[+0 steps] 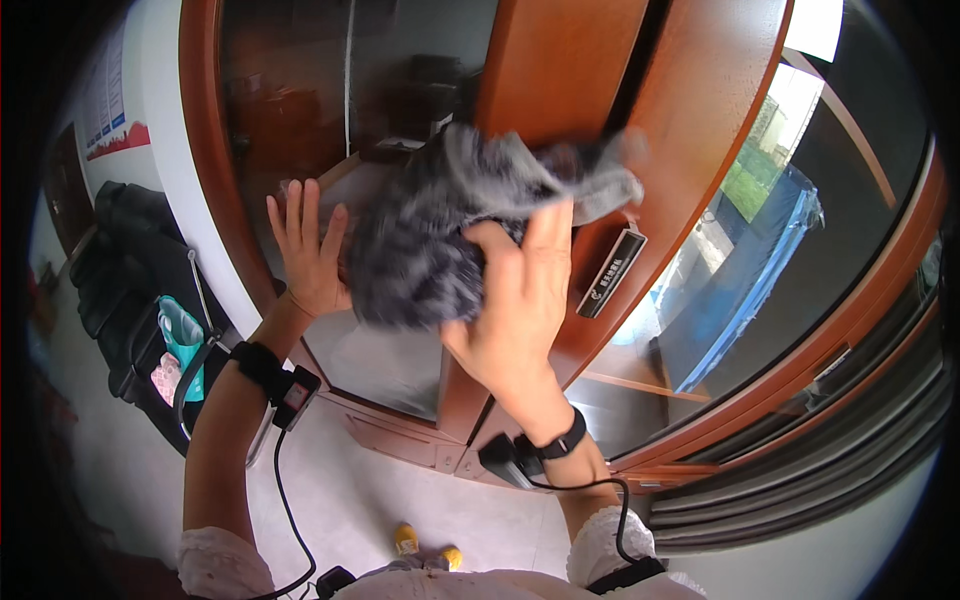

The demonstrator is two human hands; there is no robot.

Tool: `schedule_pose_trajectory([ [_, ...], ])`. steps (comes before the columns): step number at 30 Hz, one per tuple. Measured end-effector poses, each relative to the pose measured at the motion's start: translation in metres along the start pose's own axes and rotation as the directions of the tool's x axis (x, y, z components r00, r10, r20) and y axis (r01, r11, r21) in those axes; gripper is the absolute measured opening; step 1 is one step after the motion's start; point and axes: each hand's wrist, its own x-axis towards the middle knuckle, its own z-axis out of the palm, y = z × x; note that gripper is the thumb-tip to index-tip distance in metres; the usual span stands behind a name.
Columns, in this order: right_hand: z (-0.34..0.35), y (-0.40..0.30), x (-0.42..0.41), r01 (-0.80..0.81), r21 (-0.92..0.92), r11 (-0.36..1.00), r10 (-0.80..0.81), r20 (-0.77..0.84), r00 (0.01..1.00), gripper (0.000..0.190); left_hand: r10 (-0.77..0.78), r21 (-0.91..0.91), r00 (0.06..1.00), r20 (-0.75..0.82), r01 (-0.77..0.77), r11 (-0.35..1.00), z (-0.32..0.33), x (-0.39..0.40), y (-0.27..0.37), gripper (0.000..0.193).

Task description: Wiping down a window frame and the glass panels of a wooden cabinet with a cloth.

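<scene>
A dark grey cloth (420,247) with a lighter grey edge is bunched against the front of a reddish-brown wooden cabinet (562,67) with glass doors; it is blurred. My right hand (517,292) presses on it, the fingers partly curled into its folds. To the left, my left hand (310,259) has its fingers spread near the glass door (289,75) and holds nothing; whether its palm touches the glass I cannot tell. A black door handle plate (612,274) with writing sits just right of my right hand. Both wrists wear black straps with small cabled devices.
Black padded chairs (127,300) stand along the left wall, with a teal bag (182,337) on one. Behind the right glass lies a blue-wrapped panel (750,270) or its reflection; I cannot tell which. A grey curtain (810,457) hangs at the lower right, above the pale floor (360,495).
</scene>
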Motion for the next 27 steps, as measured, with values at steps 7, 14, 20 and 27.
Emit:
schedule_pose_trajectory([
  [7, 0.011, 0.015, -0.092, 0.045, -0.153, 0.987, -0.015, 0.189, 0.982, 0.060, -0.015, -0.062, 1.000, 0.005, 0.015, 0.998, -0.003, 0.009, 0.008, 0.078],
  [14, 0.044, 0.016, -0.296, 0.038, -0.285, 0.958, 0.116, 0.502, 0.857, 0.043, -0.007, -0.102, 1.000, -0.019, 0.005, 0.995, -0.002, 0.014, 0.013, 0.075],
  [20, 0.049, -0.020, -0.201, -0.382, -0.301, 0.874, 0.471, 0.329, 0.818, 0.070, -0.026, -0.164, 1.000, 0.017, 0.029, 0.986, -0.007, 0.005, 0.008, 0.073],
  [27, 0.072, -0.015, -0.112, -0.262, -0.364, 0.894, 0.210, -0.178, 0.961, 0.078, 0.002, -0.211, 0.988, 0.156, 0.031, 0.977, -0.038, -0.034, -0.061, 0.072],
])
